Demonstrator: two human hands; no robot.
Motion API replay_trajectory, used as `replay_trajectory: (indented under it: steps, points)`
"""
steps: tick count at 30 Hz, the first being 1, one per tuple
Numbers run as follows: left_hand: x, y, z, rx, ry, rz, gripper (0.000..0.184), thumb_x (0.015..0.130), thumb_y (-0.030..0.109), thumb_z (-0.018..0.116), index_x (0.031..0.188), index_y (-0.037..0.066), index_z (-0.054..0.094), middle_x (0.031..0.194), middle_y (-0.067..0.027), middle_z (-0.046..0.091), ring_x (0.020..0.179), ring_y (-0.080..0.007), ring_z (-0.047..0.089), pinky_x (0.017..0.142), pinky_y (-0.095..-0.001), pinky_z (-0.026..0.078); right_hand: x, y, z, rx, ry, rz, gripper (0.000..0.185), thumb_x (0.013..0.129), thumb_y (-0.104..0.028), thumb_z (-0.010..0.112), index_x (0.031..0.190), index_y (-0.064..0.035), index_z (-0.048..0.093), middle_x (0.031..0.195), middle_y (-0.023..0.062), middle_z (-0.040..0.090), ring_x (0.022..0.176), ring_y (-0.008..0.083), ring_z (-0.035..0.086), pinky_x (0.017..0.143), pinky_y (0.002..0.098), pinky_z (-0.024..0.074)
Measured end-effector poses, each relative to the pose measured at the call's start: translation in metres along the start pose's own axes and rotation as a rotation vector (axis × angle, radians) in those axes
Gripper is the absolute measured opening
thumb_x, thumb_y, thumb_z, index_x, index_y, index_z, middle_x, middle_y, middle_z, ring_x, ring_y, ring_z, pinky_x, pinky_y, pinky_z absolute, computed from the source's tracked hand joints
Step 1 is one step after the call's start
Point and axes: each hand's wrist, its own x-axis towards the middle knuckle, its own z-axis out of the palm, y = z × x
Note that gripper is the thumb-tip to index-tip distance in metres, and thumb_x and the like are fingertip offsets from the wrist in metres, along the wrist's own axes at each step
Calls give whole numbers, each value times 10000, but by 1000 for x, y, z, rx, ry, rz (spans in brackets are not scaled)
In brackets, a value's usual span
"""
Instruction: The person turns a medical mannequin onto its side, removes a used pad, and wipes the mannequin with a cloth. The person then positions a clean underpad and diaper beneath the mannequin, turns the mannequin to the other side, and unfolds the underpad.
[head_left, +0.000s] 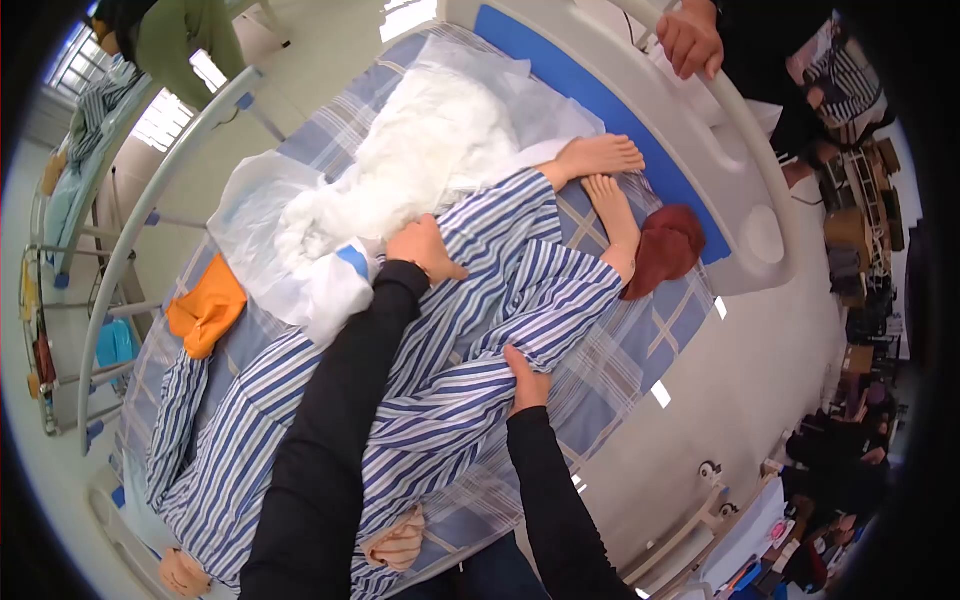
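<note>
A manikin in blue-and-white striped pyjamas [250, 400] lies on its side on the bed, bare feet [600, 155] toward the blue-panelled end board. My left hand [425, 250] grips the upper trouser leg [480, 230], thumb toward me, some fingers hidden. Around the nearer bent leg [450, 400] my right hand [528, 382] is closed, its thumb on top and its fingers out of sight underneath. Beside my left hand lies a bunched white diaper [345, 285] with a blue strip. Fluffy white padding [440, 130] spreads over a pale sheet behind the legs.
An orange cloth [207, 305] lies by the manikin's back, and a dark red cushion [665, 250] by its feet. A metal side rail [130, 240] runs along the far side. Another person's hand [690, 40] rests on the end board [740, 130]. Other beds stand nearby.
</note>
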Motion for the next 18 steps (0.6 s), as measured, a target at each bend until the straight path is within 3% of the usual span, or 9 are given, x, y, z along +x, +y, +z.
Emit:
replay_trajectory:
  steps: [2, 7, 8, 9, 13, 14, 15, 16, 18]
  points:
    - [12, -3, -6, -48, -118, -16, 829, 535, 445, 842, 1083, -73, 496, 1026, -244, 638, 968, -359, 633, 855, -385, 502, 3, 11, -3, 68, 26, 52, 678, 683, -139, 794, 1260, 44, 487, 1184, 136, 580, 1073, 241, 559, 962, 339, 414]
    - [1, 6, 3, -7, 57, -39, 817, 524, 446, 843, 1044, -80, 497, 969, -247, 643, 927, -380, 636, 826, -403, 511, -2, 3, 8, 251, -33, 103, 718, 682, -92, 763, 1302, 31, 423, 1224, 144, 547, 1088, 247, 547, 965, 339, 412]
    - [5, 2, -2, 7, 91, -52, 803, 526, 442, 842, 1031, -77, 497, 960, -247, 643, 917, -382, 637, 816, -407, 513, -5, -7, 17, 302, -55, 149, 502, 725, -88, 718, 1173, 35, 528, 1078, 117, 613, 959, 228, 606, 863, 349, 488]
    - [9, -2, -6, 22, 115, -64, 790, 528, 439, 842, 1019, -74, 496, 951, -247, 642, 908, -383, 637, 805, -412, 514, -6, -14, 25, 329, -135, 174, 465, 746, -89, 691, 1166, 29, 531, 1054, 117, 618, 939, 226, 614, 856, 348, 496]
    - [31, -35, -33, 68, 238, -96, 732, 538, 433, 833, 967, -49, 489, 910, -245, 644, 875, -390, 637, 757, -429, 512, 2, -18, 57, 368, -325, 87, 509, 749, -123, 689, 1200, 31, 509, 1079, 118, 601, 954, 222, 607, 860, 347, 494]
    - [34, -40, -37, 94, 279, -79, 714, 549, 426, 828, 966, -44, 488, 891, -240, 644, 858, -394, 636, 749, -430, 512, 7, -19, 59, 425, -363, 163, 689, 678, -117, 733, 1285, 23, 441, 1188, 126, 555, 1065, 222, 549, 942, 345, 426]
    - [35, -44, -41, 114, 317, -63, 696, 561, 419, 823, 964, -38, 488, 872, -235, 645, 842, -399, 636, 742, -432, 513, 12, -14, 60, 433, -356, 144, 715, 672, -134, 736, 1297, 24, 427, 1199, 130, 547, 1070, 228, 546, 940, 346, 428]
    - [36, -43, -39, 79, 269, -108, 681, 581, 393, 813, 1001, -35, 490, 934, -237, 635, 901, -386, 622, 782, -427, 505, 21, -4, 60, 395, -358, 113, 651, 704, -144, 715, 1272, 26, 447, 1153, 122, 566, 1021, 224, 572, 901, 346, 459]
    - [36, -52, -7, 163, 465, 66, 708, 588, 382, 810, 1060, -37, 488, 1014, -242, 614, 974, -370, 599, 819, -424, 494, 35, 6, 53, 362, -375, 100, 622, 733, -177, 700, 1268, 26, 457, 1113, 116, 583, 965, 230, 599, 882, 349, 478]
